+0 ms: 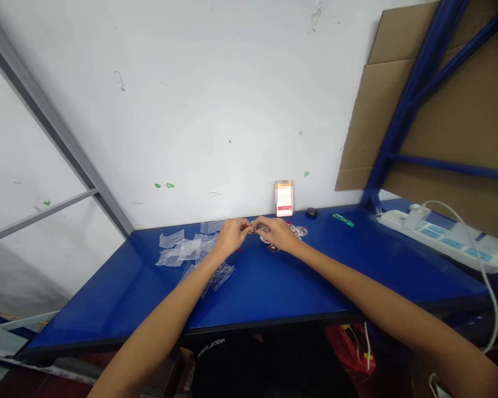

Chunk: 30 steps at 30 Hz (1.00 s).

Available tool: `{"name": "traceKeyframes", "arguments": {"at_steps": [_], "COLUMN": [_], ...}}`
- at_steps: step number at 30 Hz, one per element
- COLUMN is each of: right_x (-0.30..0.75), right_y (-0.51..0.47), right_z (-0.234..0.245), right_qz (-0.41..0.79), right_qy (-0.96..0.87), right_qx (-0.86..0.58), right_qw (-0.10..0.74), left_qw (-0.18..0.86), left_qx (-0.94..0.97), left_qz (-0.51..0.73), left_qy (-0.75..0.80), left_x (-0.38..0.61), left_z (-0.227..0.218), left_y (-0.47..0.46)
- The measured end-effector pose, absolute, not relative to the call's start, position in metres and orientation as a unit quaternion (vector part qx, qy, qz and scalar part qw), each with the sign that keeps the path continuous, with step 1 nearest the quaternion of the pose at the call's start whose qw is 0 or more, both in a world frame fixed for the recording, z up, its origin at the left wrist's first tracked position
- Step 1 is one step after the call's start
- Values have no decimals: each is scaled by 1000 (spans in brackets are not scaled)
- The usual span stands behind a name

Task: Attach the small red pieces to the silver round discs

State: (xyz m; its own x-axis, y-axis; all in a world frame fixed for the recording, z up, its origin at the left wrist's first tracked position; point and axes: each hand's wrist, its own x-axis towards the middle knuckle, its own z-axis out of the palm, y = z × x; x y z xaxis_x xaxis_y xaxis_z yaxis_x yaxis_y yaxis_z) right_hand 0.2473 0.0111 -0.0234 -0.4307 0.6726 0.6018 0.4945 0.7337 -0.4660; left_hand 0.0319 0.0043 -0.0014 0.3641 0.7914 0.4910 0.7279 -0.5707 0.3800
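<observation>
My left hand (233, 233) and my right hand (273, 231) meet above the back middle of the blue table, fingertips pinched together. Between them is a small, dark-looking item too tiny to name. Several round, silvery pieces with bits of red (301, 231) lie under and behind my right hand, partly covered by it. To the left of my left hand, clear plastic bags (190, 249) are spread in a loose heap. A small red bit (239, 250) shows just below my left fingers.
A lit phone (284, 199) leans against the white wall behind my hands. Right of it are a small black object (311, 212) and a green item (343, 220). A white power strip (444, 240) with a plugged-in cable lies at the right, beside a blue metal frame (410, 105).
</observation>
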Motion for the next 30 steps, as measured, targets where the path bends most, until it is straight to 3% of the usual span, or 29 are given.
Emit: {"name": "traceKeyframes", "arguments": {"at_steps": [13, 21, 23, 27, 30], "right_x": [247, 248, 248, 249, 248], "right_y": [11, 3, 3, 7, 8], "right_z": [-21, -15, -15, -14, -12], "right_qz": [102, 46, 56, 149, 187], "right_qy": [-838, -863, -860, -820, -789], "right_qx": [-351, -358, -357, -329, -307], "right_qw": [406, 354, 361, 445, 498], "left_qw": [76, 99, 150, 356, 433], "left_qx": [829, 844, 823, 733, 678], "left_qz": [322, 311, 332, 413, 455], "left_qy": [451, 427, 436, 406, 381], "left_x": [29, 29, 30, 31, 30], "left_z": [6, 5, 3, -1, -1], "left_y": [3, 4, 5, 9, 10]}}
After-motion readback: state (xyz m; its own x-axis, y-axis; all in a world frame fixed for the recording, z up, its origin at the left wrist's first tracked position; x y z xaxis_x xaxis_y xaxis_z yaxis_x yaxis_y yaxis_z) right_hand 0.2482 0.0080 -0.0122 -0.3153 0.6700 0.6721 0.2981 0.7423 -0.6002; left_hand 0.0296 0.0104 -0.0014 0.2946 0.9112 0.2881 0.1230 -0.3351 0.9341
